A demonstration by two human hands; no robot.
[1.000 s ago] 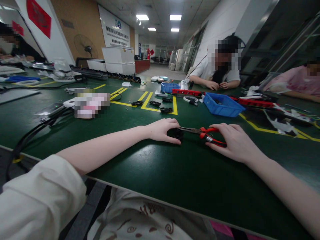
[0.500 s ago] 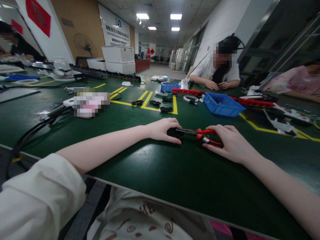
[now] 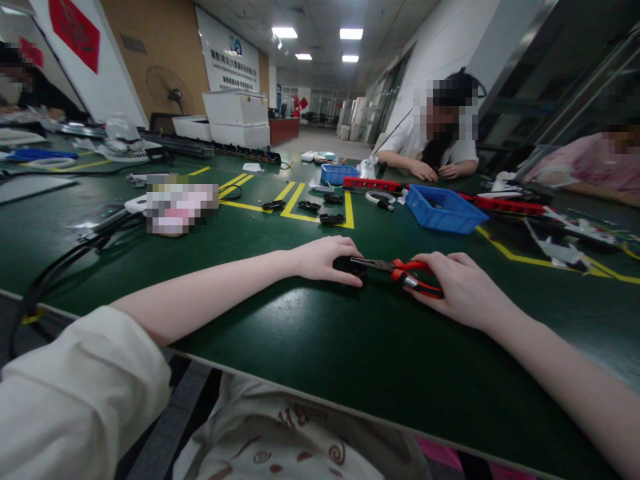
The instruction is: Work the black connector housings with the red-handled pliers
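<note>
My left hand (image 3: 325, 261) is closed around a small black part (image 3: 358, 268), thumb on the near side and fingers on the far side. The part is dark and half hidden, so its kind does not show. My right hand (image 3: 463, 290) grips the red-and-black handles of long-nose pliers (image 3: 400, 271). Their narrow jaws point left and reach the black part between my left thumb and fingers. Whether the jaws clamp it cannot be made out. Both hands are just above the green table (image 3: 320, 353).
Several small black parts (image 3: 331, 219) lie beyond my hands by yellow tape lines. A blue bin (image 3: 443, 210) stands far right, a smaller blue bin (image 3: 340, 175) behind. Black cables (image 3: 75, 257) and a blurred pink object (image 3: 181, 208) lie left. A person (image 3: 430, 140) sits across the table.
The plier handles have come slightly closer together as my right hand squeezes. My left hand keeps its place with the black part.
</note>
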